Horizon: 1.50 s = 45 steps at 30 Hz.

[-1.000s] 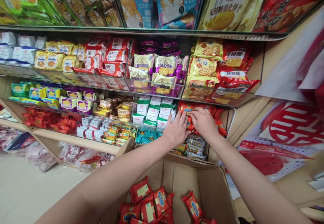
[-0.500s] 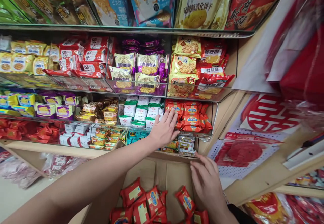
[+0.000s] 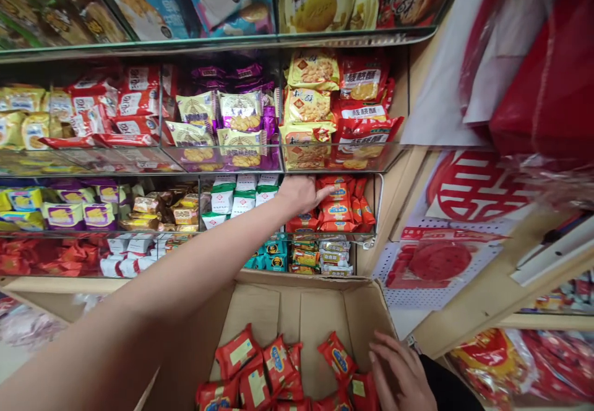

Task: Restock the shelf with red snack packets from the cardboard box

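Observation:
My left hand (image 3: 299, 194) reaches into the shelf compartment of small red snack packets (image 3: 336, 210). Its thumb stretches right against a packet, while the other fingers are bent away and mostly hidden, so their grip does not show. Below stands an open cardboard box (image 3: 320, 318) with several loose red packets (image 3: 281, 364) inside. At the box's right side is my right hand (image 3: 401, 367), its fingers stretched and slightly apart, near the red packets at that end. Nothing shows in it.
White and green packets (image 3: 245, 203) lie left of the red ones. Below are teal packets (image 3: 275, 255) and silver packets (image 3: 335, 256). A clear shelf lip (image 3: 343, 157) crosses above my left hand. Red decorations (image 3: 487, 185) hang on the right panel.
My left hand has moved further into the red packets' compartment, its fingers now bent out of sight. My right hand has moved down along the box's right side. The view has shifted.

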Motion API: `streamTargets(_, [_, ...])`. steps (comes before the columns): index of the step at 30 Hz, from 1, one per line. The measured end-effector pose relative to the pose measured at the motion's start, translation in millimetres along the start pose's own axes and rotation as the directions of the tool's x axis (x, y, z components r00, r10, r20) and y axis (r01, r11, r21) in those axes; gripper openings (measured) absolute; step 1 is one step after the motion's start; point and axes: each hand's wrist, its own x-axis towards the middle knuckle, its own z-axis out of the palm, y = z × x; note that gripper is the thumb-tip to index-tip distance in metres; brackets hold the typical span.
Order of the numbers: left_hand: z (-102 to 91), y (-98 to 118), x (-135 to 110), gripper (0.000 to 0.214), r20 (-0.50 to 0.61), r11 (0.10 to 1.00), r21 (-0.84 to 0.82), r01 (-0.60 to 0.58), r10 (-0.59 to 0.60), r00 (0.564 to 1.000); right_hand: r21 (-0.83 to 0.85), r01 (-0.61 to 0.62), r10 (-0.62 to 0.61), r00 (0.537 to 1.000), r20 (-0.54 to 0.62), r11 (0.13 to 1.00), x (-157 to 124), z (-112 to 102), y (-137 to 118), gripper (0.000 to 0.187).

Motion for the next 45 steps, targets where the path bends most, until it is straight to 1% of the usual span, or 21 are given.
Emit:
streamTargets(2, [-0.6,-0.7,5.9,0.083,0.046,1.0,0.011,0.009,-0.009,0.999,-0.005,-0.007,0.007,1.0,-0.004,1.0,-4.5,-6.0,5.0,0.016])
streamTargets(4, [-0.5,-1.3,10.4,0.086,0.063,0.999,0.027,0.019,-0.021,0.998,0.004,-0.021,0.021,1.0,0.0,1.0,-10.4,-10.4,11.1,0.016])
streamTargets(7, [0.6,-1.9,15.9,0.086,0.133,0.998,0.027,0.056,-0.059,0.989,0.006,-0.037,0.037,0.999,0.005,0.999,-19.9,-12.8,20.0,0.015])
streamTargets(8, [1.2,-1.8,17.0,0.085,0.14,0.998,0.019,0.063,-0.065,0.988,0.007,-0.038,0.038,0.999,0.001,0.999,-22.6,-12.7,22.4,0.015])
streamTargets(9, [1.9,-1.4,17.7,0.083,0.127,0.998,0.01,0.059,-0.06,0.99,0.009,-0.033,0.033,0.999,-0.008,0.999,-25.0,-12.4,24.2,0.014])
streamTargets(11, [3.6,0.5,18.1,0.079,0.046,1.0,-0.01,0.023,-0.023,0.999,0.012,-0.017,0.017,1.0,-0.017,1.0,-28.9,-11.6,26.4,0.014])
streamTargets(13, [5.5,3.4,18.1,0.074,0.0,1.0,-0.018,-0.001,0.001,1.0,0.013,-0.011,0.011,1.0,-0.004,1.0,-32.4,-11.3,27.5,0.014])
streamTargets(17, [10.2,7.7,22.2,0.057,0.019,1.0,0.013,0.023,-0.024,1.0,0.013,-0.024,0.023,0.998,0.05,1.0,-39.5,-10.9,28.1,0.017])
streamTargets(19, [12.2,7.9,26.4,0.05,0.017,1.0,0.021,0.016,-0.016,1.0,0.014,-0.05,0.049,0.997,0.064,0.999,-42.2,-10.0,27.2,0.018])
streamTargets(21, [13.2,8.1,31.5,0.046,0.027,1.0,0.024,0.009,-0.009,1.0,0.022,-0.089,0.088,0.994,0.072,0.996,-43.4,-9.2,25.2,0.018])
streamTargets(23, [13.4,10.0,37.3,0.045,0.046,0.999,0.024,0.022,-0.023,0.999,0.034,-0.122,0.119,0.99,0.077,0.992,-43.1,-8.6,23.2,0.017])
streamTargets(27, [12.1,16.9,46.4,0.044,0.092,0.997,0.017,0.069,-0.07,0.993,0.045,-0.146,0.143,0.988,0.065,0.988,-40.8,-7.9,21.9,0.015])
streamTargets(30, [9.8,19.1,47.8,0.046,0.099,0.998,0.018,0.067,-0.069,0.993,0.066,-0.154,0.15,0.987,0.055,0.986,-39.9,-8.1,22.6,0.015])
streamTargets(34, [8.1,16.5,45.7,0.054,0.125,0.994,0.008,0.109,-0.109,0.986,0.121,-0.179,0.175,0.984,0.044,0.976,-40.8,-9.7,23.8,0.014])
streamTargets(38, [11.1,15.3,45.1,0.053,0.088,0.994,0.019,0.111,-0.112,0.99,0.18,-0.222,0.218,0.975,0.044,0.958,-42.6,-11.5,24.7,0.014])
streamTargets(42, [12.9,18.9,46.2,0.055,0.044,0.991,0.053,0.122,-0.124,0.991,0.232,-0.255,0.253,0.967,0.038,0.939,-44.4,-12.1,25.4,0.014])
streamTargets(45, [8.2,23.3,45.0,0.057,0.06,0.99,0.083,0.115,-0.12,0.991,0.254,-0.257,0.259,0.966,0.028,0.932,-45.6,-11.5,26.3,0.014])
